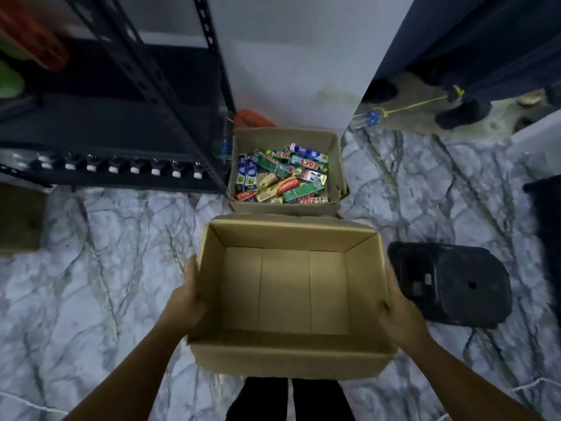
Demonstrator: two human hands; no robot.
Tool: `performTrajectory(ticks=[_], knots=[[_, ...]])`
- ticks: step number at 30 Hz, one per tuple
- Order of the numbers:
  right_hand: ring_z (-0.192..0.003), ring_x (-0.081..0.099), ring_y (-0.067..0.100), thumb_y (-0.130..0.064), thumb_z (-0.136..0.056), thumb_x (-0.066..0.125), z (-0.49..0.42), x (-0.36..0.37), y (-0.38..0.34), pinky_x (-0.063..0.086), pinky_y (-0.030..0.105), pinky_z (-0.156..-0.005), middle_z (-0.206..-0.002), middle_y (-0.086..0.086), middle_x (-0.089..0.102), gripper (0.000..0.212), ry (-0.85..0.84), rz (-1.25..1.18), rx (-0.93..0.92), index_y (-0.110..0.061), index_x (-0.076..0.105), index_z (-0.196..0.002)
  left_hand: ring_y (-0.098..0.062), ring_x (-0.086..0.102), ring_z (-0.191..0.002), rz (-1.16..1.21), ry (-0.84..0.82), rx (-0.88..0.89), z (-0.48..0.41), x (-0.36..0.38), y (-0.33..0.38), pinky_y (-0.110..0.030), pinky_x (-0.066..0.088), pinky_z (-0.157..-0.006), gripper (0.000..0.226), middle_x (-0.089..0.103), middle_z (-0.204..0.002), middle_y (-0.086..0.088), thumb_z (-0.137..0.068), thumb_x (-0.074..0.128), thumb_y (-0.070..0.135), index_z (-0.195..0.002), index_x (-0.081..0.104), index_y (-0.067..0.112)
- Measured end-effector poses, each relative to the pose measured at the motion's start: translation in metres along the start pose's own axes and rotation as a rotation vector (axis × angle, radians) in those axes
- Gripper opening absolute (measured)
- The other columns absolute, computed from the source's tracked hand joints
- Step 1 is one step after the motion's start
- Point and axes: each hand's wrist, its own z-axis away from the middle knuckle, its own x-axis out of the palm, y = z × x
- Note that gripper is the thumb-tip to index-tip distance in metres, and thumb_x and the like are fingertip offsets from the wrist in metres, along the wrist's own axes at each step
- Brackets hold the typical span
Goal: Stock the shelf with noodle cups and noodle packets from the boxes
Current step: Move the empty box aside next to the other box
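Left hand (188,302) and right hand (400,323) grip the side walls of the empty cardboard box (285,357). Just beyond its far edge, a second box (335,165) holds toothpaste cartons (282,177). Bare floor (106,253) lies to the left.

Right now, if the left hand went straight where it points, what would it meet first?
Probably the black rack's corner post, just left of the toothpaste carton; the left hand holds the empty box. Depth is unclear.

Open carton (334,159) of jumbled toothpaste packs (282,174), green, red and blue. Left of carton: row of white-capped bottles (121,169). Behind it: orange item (252,118), partly hidden. Behind-right: clear bottle (367,119) tied to yellow cord (416,106). Right and nearer the camera: black plastic object (452,284) on marble-patterned floor (106,253).
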Motion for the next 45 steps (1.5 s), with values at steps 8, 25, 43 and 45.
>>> performTrajectory(ticks=[8, 25, 43, 45], knots=[[-0.045, 0.050, 0.023, -0.002, -0.094, 0.051, -0.128, 0.124, 0.031, 0.041, 0.034, -0.047, -0.057, -0.001, 0.047, 0.099, -0.011, -0.005, -0.010, -0.043, -0.011, -0.159, -0.045, 0.064, -0.109, 0.048, -0.038, 0.002, -0.132, 0.089, -0.070, -0.045, 0.049, -0.088, 0.108, 0.058, -0.135, -0.019, -0.068, 0.047, 0.028, -0.162, -0.007, 0.027], [-0.060, 0.054, 0.021, 0.001, -0.097, 0.045, -0.221, 0.193, 0.032, 0.045, 0.035, -0.062, -0.071, 0.005, 0.056, 0.087, 0.088, -0.092, -0.016, -0.037, 0.001, -0.162, -0.044, 0.065, -0.094, 0.012, -0.017, 0.032, -0.244, 0.132, -0.097, -0.047, 0.052, -0.083, 0.098, 0.064, -0.116, -0.024, -0.089, 0.051, 0.001, -0.163, -0.008, 0.024], [-0.127, 0.051, 0.045, -0.038, -0.101, 0.039, -0.184, 0.184, 0.014, 0.049, 0.054, -0.099, -0.146, 0.024, 0.047, 0.056, -0.015, 0.245, -0.230, -0.001, 0.044, -0.143, -0.037, 0.059, -0.125, -0.115, 0.023, 0.063, -0.200, 0.118, -0.089, -0.043, 0.049, -0.094, 0.061, 0.053, -0.147, -0.014, -0.104, 0.051, 0.030, -0.159, 0.030, 0.016], [-0.127, 0.053, 0.038, -0.045, -0.097, 0.027, -0.166, 0.168, -0.005, 0.047, 0.050, -0.099, -0.140, 0.016, 0.055, 0.063, -0.074, 0.372, -0.348, -0.004, 0.051, -0.140, -0.035, 0.055, -0.130, -0.109, 0.020, 0.061, -0.179, 0.112, -0.082, -0.041, 0.046, -0.098, 0.057, 0.052, -0.150, -0.012, -0.106, 0.053, 0.030, -0.157, 0.035, 0.014]])
